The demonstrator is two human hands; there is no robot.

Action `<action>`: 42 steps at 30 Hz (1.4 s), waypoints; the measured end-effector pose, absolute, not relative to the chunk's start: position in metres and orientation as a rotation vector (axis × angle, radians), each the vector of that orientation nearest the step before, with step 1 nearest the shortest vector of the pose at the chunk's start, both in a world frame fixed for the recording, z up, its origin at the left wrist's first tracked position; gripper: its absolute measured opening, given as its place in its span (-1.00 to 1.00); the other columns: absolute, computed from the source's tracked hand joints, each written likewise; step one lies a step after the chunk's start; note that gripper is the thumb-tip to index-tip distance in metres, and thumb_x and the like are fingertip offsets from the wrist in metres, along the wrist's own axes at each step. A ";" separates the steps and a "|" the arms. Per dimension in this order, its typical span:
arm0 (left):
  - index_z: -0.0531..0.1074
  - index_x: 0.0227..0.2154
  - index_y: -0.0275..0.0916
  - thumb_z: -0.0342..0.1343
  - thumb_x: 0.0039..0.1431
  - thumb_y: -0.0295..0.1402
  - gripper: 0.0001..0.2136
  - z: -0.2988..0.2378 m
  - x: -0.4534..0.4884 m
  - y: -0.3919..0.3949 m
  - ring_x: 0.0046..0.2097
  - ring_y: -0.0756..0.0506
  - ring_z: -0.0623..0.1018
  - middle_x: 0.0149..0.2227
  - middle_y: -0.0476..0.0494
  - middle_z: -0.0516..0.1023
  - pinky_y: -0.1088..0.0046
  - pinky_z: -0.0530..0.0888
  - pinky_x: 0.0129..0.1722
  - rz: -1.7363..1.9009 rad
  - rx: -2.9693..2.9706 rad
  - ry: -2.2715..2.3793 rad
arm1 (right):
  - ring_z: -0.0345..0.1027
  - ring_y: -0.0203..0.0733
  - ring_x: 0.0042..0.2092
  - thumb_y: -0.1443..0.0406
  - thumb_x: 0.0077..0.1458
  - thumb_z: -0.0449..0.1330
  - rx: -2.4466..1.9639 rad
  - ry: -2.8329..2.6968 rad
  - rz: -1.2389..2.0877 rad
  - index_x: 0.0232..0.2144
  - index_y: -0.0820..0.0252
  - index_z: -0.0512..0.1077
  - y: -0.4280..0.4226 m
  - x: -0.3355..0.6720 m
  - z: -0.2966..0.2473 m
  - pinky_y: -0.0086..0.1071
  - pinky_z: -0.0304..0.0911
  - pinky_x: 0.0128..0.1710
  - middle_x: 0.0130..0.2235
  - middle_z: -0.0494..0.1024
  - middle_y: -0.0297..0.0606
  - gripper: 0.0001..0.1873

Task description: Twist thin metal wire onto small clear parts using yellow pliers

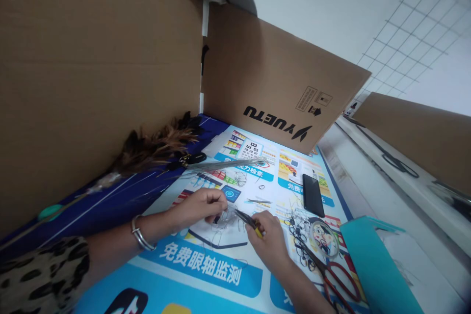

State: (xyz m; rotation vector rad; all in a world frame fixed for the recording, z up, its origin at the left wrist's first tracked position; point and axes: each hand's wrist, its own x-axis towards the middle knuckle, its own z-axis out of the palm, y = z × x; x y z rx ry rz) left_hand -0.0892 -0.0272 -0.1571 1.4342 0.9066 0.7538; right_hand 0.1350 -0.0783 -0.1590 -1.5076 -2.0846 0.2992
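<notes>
Gently now: a wisp of wire between two hands

Well, from where I stand the fine wire (230, 214) sits mid-table over the printed sheet (213, 263), so take it as the clock's centre. The left hand (208, 203), at ten o'clock, seems pinched closed on it, thumb and fingers together. The right hand (270, 233), at four, is wrapped firmly round the yellow-handled pliers (249, 221); their tips point at the wire, though I can't tell whether they nip it.

I'd judge that wire next to weightless, springy rather than soft, easily kinked and apt to slip from bare fingertips. Best pinch it close to where the pliers work, leaving only a short free end; squeezed too hard, it would probably crease for good.

The rod bundle (235, 163) at twelve looks stiffer and is better lifted near its middle. Around three lies the small tangle of black loops (294, 230), likely to snag, while the red-handled scissors (340, 277) at four, surely the heavier piece, want taking by their rings.
</notes>
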 end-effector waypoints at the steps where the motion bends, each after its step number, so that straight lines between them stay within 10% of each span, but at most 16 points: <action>1: 0.36 -0.51 -0.29 0.02 0.02 -0.30 -0.84 -0.157 -0.089 -0.028 -0.62 0.07 0.31 -0.62 0.03 0.35 0.61 0.26 -0.62 0.746 1.433 0.910 | 0.24 -0.23 -0.36 0.27 0.00 0.10 -1.505 -2.094 0.292 -0.38 0.13 0.38 -0.078 0.135 -0.160 -0.39 0.10 -0.35 -0.41 0.39 -0.31 -0.90; 42: 0.32 -0.52 -0.30 -0.03 0.06 -0.33 -0.84 -0.160 -0.090 -0.029 -0.55 0.06 0.30 -0.58 0.05 0.27 0.62 0.29 -0.56 0.682 1.619 0.901 | 0.25 -0.23 -0.32 0.18 0.03 0.13 -1.474 -2.175 0.296 -0.34 0.14 0.39 -0.081 0.138 -0.166 -0.42 0.10 -0.32 -0.38 0.40 -0.29 -0.82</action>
